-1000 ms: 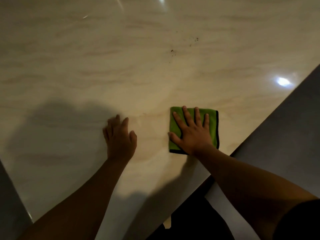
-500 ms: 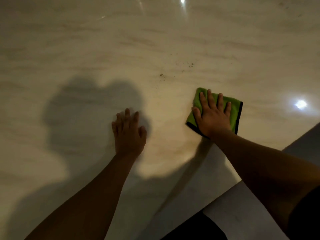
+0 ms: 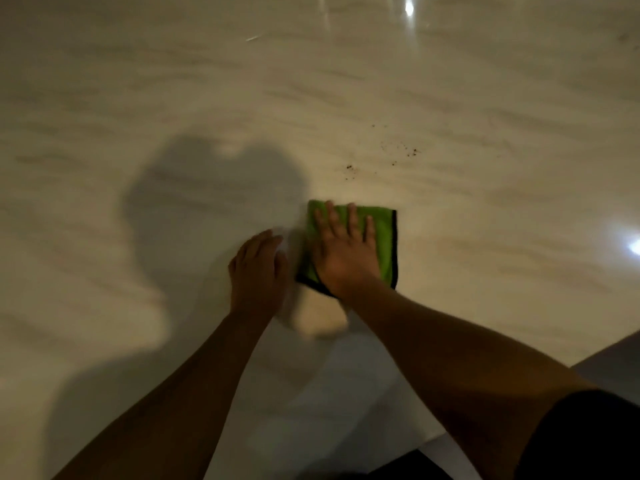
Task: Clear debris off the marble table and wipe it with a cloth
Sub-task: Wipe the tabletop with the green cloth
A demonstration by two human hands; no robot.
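Observation:
A pale veined marble table (image 3: 485, 98) fills the view. My right hand (image 3: 344, 249) lies flat with straight fingers on a folded green cloth (image 3: 384, 237) with a black edge, pressing it onto the marble. My left hand (image 3: 258, 270) rests on the table just left of the cloth, fingers together and slightly blurred. A scatter of small dark crumbs (image 3: 398, 154) lies on the marble a short way beyond the cloth, up and to the right of it.
The table's near edge runs diagonally at the lower right, with grey floor (image 3: 613, 362) beyond it. Bright light reflections (image 3: 635, 245) shine on the marble at the right and top. My shadow darkens the left middle of the surface.
The cloth under my right hand has slid left, closer to my left hand. My left hand has turned slightly toward the cloth. The crumbs now sit to the cloth's upper right.

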